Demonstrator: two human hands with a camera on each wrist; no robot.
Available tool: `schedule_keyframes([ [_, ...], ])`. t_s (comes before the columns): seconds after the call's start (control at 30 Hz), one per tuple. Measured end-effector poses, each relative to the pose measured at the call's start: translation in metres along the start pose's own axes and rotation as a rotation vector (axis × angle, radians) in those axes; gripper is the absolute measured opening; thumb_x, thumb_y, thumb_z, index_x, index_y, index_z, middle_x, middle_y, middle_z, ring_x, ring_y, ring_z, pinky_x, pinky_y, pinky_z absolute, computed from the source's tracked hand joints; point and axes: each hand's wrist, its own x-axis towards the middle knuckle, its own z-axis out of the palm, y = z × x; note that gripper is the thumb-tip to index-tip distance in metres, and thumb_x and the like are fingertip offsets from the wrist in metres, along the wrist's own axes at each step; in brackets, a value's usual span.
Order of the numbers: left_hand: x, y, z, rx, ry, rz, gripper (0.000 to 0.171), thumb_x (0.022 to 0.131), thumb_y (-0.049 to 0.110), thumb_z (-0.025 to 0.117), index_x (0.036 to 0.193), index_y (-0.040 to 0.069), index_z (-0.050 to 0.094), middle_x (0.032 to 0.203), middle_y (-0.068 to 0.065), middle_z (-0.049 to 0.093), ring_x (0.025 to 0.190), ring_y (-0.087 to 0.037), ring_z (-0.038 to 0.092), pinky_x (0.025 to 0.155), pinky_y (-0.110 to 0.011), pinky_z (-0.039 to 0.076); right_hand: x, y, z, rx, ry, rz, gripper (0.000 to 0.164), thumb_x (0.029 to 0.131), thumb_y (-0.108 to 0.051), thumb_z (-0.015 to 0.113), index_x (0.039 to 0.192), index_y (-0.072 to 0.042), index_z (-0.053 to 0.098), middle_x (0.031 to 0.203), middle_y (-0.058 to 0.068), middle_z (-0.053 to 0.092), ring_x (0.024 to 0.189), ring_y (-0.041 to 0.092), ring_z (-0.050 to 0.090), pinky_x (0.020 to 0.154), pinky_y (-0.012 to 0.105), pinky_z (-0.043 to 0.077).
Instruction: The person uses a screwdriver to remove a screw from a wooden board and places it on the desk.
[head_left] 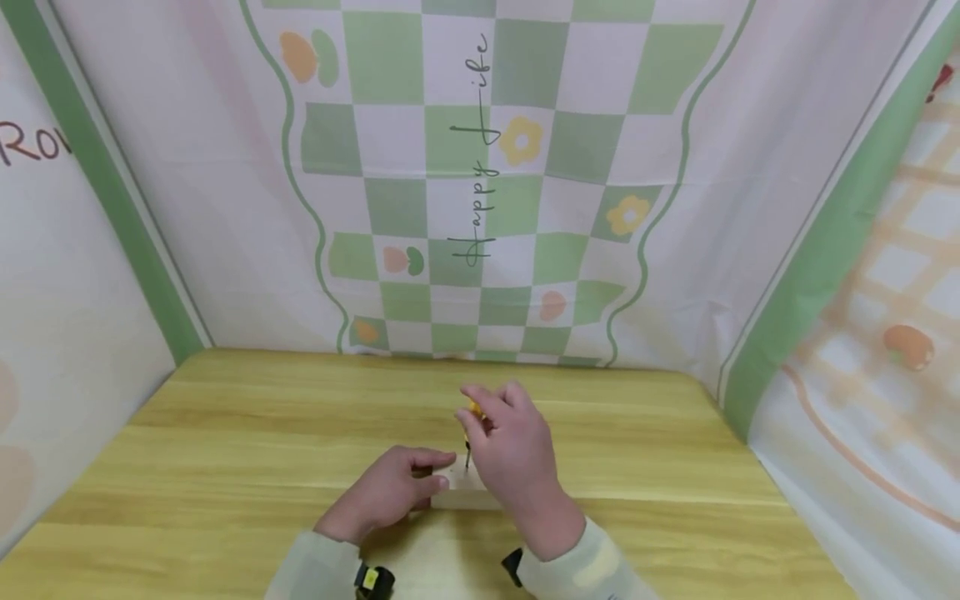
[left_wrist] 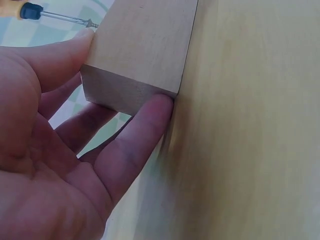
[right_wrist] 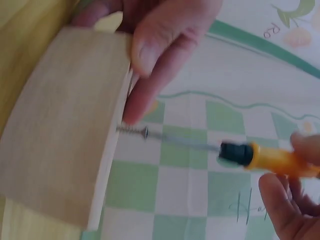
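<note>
A pale wooden block [head_left: 467, 499] lies on the table in the head view. My left hand [head_left: 386, 492] grips its left end, with the thumb and fingers spread around the end in the left wrist view. From the block's upper face a threaded screw [right_wrist: 132, 130] sticks out, most of its shank exposed. My right hand [head_left: 517, 454] holds a screwdriver [right_wrist: 272, 159] by its yellow-orange handle, fingertips pinching it. The screwdriver's black collar and thin metal shaft point down, its tip right at the screw head. In the right wrist view the shaft lines up with the screw.
The wood-grain table [head_left: 247, 450] spreads around the block on all sides. Behind it hangs a green-and-white checked cloth [head_left: 457, 208], with more printed cloth [head_left: 855, 400] on the right and a white panel [head_left: 67, 333] on the left.
</note>
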Motion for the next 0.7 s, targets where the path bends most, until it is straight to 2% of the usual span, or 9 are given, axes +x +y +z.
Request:
schedule_keyframes([
  [0.17, -0.001, 0.002, 0.0, -0.028, -0.003, 0.006, 0.037, 0.097, 0.018, 0.067, 0.132, 0.007, 0.065, 0.128, -0.009, 0.064, 0.058, -0.015, 0.051, 0.051, -0.025, 0.045, -0.001, -0.003, 0.003, -0.025, 0.068, -0.038, 0.026, 0.087, -0.007, 0.078, 0.112, 0.0, 0.075, 0.075, -0.002, 0.043, 0.056, 0.007, 0.04, 0.047, 0.02, 0.041],
  [0.3, -0.002, 0.001, 0.0, -0.032, -0.001, 0.004, 0.037, 0.097, 0.017, 0.068, 0.132, 0.008, 0.065, 0.125, -0.008, 0.065, 0.056, -0.014, 0.05, 0.049, -0.024, 0.044, 0.0, 0.0, 0.003, -0.002, 0.056, -0.047, 0.025, 0.086, -0.003, 0.077, 0.111, 0.001, 0.075, 0.074, -0.002, 0.047, 0.056, 0.007, 0.042, 0.048, 0.02, 0.042],
  [0.4, -0.001, 0.0, 0.0, -0.032, -0.005, -0.003, 0.036, 0.097, 0.018, 0.067, 0.132, 0.009, 0.066, 0.126, -0.005, 0.065, 0.055, -0.013, 0.049, 0.049, -0.025, 0.044, 0.003, 0.005, 0.0, 0.082, -0.017, -0.048, 0.025, 0.086, -0.001, 0.077, 0.111, -0.003, 0.075, 0.078, -0.004, 0.056, 0.06, 0.006, 0.048, 0.052, 0.021, 0.046],
  [0.53, -0.001, -0.001, -0.001, -0.02, -0.005, -0.016, 0.036, 0.097, 0.02, 0.067, 0.132, 0.012, 0.066, 0.128, -0.002, 0.065, 0.054, -0.013, 0.049, 0.049, -0.025, 0.045, 0.008, 0.018, -0.006, 0.292, -0.167, -0.005, 0.03, 0.089, -0.003, 0.075, 0.118, -0.01, 0.073, 0.085, -0.007, 0.064, 0.068, 0.007, 0.056, 0.059, 0.025, 0.051],
  [0.63, -0.001, 0.0, -0.001, -0.004, -0.004, -0.017, 0.037, 0.097, 0.021, 0.067, 0.133, 0.011, 0.065, 0.127, -0.003, 0.065, 0.054, -0.013, 0.05, 0.049, -0.026, 0.045, 0.01, 0.029, -0.01, 0.43, -0.272, 0.045, 0.025, 0.093, -0.007, 0.071, 0.117, -0.015, 0.072, 0.089, -0.005, 0.066, 0.071, 0.011, 0.059, 0.062, 0.028, 0.052],
  [0.7, -0.002, 0.001, 0.0, -0.002, -0.005, -0.016, 0.037, 0.097, 0.021, 0.067, 0.133, 0.011, 0.065, 0.125, -0.003, 0.065, 0.054, -0.014, 0.05, 0.048, -0.026, 0.045, 0.011, 0.034, -0.013, 0.482, -0.332, 0.083, 0.02, 0.095, -0.01, 0.069, 0.113, -0.016, 0.072, 0.092, -0.002, 0.068, 0.072, 0.015, 0.061, 0.062, 0.03, 0.052],
])
